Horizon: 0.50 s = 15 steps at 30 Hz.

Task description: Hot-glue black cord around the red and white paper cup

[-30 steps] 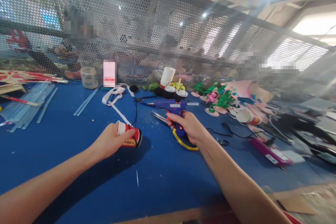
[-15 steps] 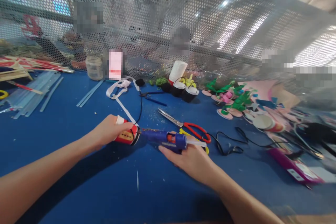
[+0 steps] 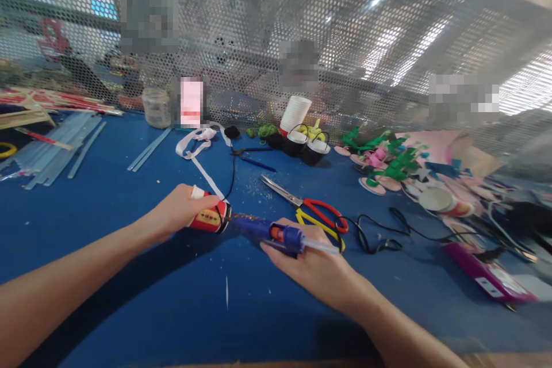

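My left hand [image 3: 183, 207] is closed around a red paper cup [image 3: 207, 219] lying on its side, its black-edged end facing right. A black cord [image 3: 233, 175] and a white ribbon [image 3: 208, 177] run from the cup towards the back of the table. In my right hand [image 3: 317, 259] is a blue glue gun [image 3: 263, 230], a clear glue stick [image 3: 321, 246] jutting from its rear. The gun's nozzle points left, at or very near the cup's edge; contact is hard to tell. Scissors with red and yellow handles [image 3: 323, 215] lie open just behind my right hand.
Translucent glue sticks [image 3: 69, 146] lie at the left, near a glass jar [image 3: 156, 108]. Blue-handled pliers [image 3: 256, 162], two small black buckets [image 3: 315, 151] and stacked white cups [image 3: 295, 112] stand towards the back. Green paper plants [image 3: 401, 164], a black cable [image 3: 366, 241] and a purple power strip [image 3: 487, 276] are rightward.
The rear of the glue gun has dipped a little and shifted slightly left with my right hand. My left hand still holds the cup. The whole view has shifted slightly.
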Tool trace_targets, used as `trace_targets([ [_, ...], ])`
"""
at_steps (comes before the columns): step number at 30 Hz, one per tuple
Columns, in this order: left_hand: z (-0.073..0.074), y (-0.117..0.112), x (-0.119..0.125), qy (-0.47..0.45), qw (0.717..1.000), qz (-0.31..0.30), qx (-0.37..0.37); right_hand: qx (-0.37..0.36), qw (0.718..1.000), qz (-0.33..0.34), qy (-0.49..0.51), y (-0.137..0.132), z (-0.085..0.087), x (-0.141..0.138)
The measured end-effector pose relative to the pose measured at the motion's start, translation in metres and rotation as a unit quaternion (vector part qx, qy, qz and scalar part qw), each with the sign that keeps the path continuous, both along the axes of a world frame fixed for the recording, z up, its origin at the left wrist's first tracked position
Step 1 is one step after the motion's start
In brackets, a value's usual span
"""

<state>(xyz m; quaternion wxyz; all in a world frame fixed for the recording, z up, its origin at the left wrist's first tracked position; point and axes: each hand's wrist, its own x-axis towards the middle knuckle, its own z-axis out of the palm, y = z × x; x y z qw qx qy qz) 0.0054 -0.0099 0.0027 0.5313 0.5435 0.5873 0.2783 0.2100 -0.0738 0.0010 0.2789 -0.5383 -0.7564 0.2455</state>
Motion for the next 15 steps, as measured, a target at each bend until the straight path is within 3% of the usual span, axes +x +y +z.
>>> trace_targets([
  [15,-0.0035,0.0007,0.0001,0.0,1.0,0.006,0.007,-0.022,1.0,0.02,0.002,-0.004,0.006,-0.0019],
])
